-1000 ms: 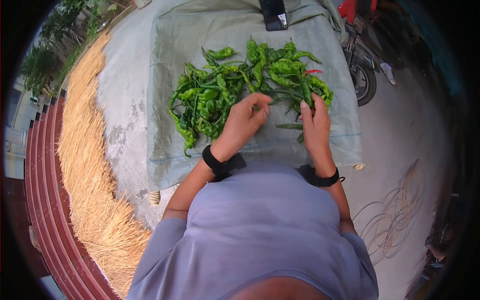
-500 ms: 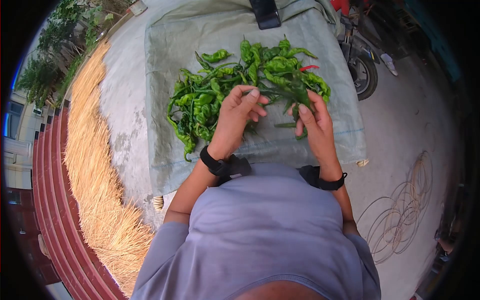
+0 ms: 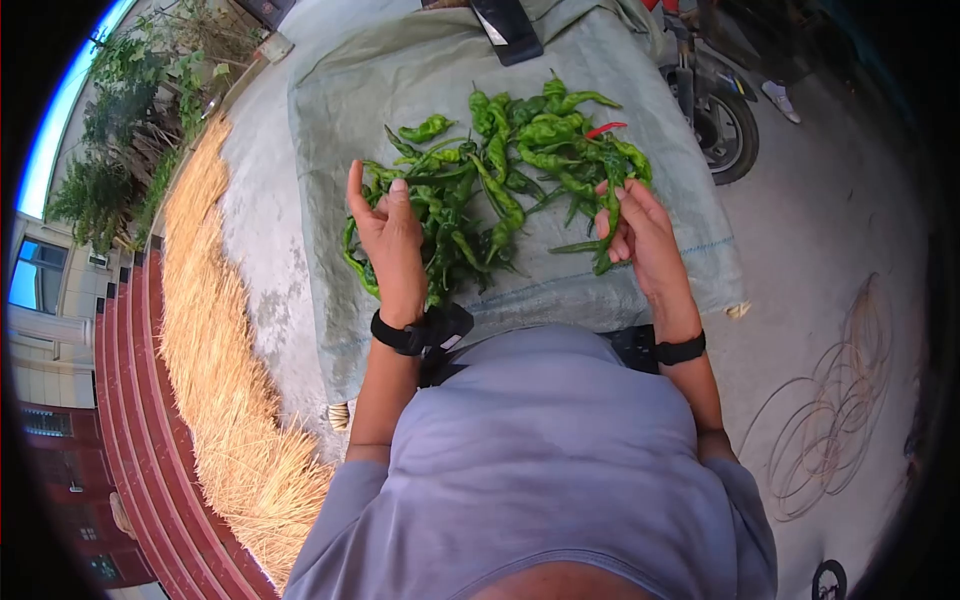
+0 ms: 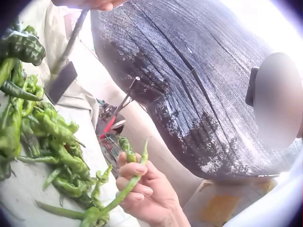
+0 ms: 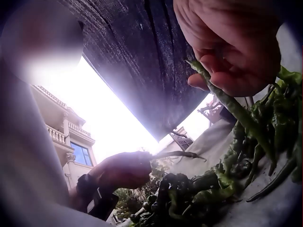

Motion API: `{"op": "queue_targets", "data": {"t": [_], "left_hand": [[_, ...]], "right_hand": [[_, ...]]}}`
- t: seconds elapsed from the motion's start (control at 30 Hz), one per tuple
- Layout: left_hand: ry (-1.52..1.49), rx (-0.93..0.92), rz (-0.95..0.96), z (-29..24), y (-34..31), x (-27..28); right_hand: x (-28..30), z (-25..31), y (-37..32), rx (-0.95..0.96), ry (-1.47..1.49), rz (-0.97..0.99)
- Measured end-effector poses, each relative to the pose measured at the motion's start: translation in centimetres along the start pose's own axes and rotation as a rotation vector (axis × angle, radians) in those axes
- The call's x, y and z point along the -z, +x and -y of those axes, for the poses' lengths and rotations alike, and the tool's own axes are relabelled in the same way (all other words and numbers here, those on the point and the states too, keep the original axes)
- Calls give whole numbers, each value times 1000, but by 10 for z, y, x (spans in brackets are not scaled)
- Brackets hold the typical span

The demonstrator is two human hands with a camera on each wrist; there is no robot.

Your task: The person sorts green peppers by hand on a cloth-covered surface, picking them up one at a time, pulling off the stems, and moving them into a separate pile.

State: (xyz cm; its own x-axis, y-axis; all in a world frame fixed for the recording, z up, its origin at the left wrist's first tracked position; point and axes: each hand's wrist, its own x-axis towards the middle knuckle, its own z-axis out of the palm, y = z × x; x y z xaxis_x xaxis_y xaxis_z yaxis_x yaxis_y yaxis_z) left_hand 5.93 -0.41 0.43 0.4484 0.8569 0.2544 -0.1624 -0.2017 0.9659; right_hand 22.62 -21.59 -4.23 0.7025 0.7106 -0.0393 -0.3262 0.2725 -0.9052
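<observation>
Over the left part of a heap of green peppers (image 3: 470,215) is my left hand (image 3: 392,245), index finger raised. It pinches a thin dark pepper, whose slender form stands out from the left hand (image 5: 123,170) in the right wrist view, the pepper (image 5: 177,154) pointing away from the fingers. My right hand (image 3: 652,240), at the heap's right side, has its fingers curled round a long green pepper (image 4: 124,191), also visible in the right wrist view as a pepper (image 5: 241,113) below the right hand (image 5: 232,47). One red pepper (image 3: 606,129) lies near the top right.
The heap lies on a grey-green cloth (image 3: 340,110) with a dark flat object (image 3: 508,30) at its far edge. Straw (image 3: 215,330) and red steps (image 3: 150,400) are at the left. A wheel (image 3: 728,140) and coiled wire (image 3: 830,430) are at the right.
My left hand has moved from the middle, beside the right hand, to the left over the heap, with a pepper in its fingers. My right hand has stayed at the right side.
</observation>
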Motion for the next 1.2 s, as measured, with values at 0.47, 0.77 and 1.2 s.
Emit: {"op": "queue_targets", "data": {"t": [0.47, 0.77, 1.2], "left_hand": [[-11, 184, 792, -6, -35, -58], [592, -129, 827, -9, -45, -45], [1130, -869, -34, -16, -13, -18]], "right_hand": [[-18, 13, -13, -63, -384, 304], [-14, 10, -13, 67, -443, 190], [-1, 7, -5, -75, -49, 3]]}}
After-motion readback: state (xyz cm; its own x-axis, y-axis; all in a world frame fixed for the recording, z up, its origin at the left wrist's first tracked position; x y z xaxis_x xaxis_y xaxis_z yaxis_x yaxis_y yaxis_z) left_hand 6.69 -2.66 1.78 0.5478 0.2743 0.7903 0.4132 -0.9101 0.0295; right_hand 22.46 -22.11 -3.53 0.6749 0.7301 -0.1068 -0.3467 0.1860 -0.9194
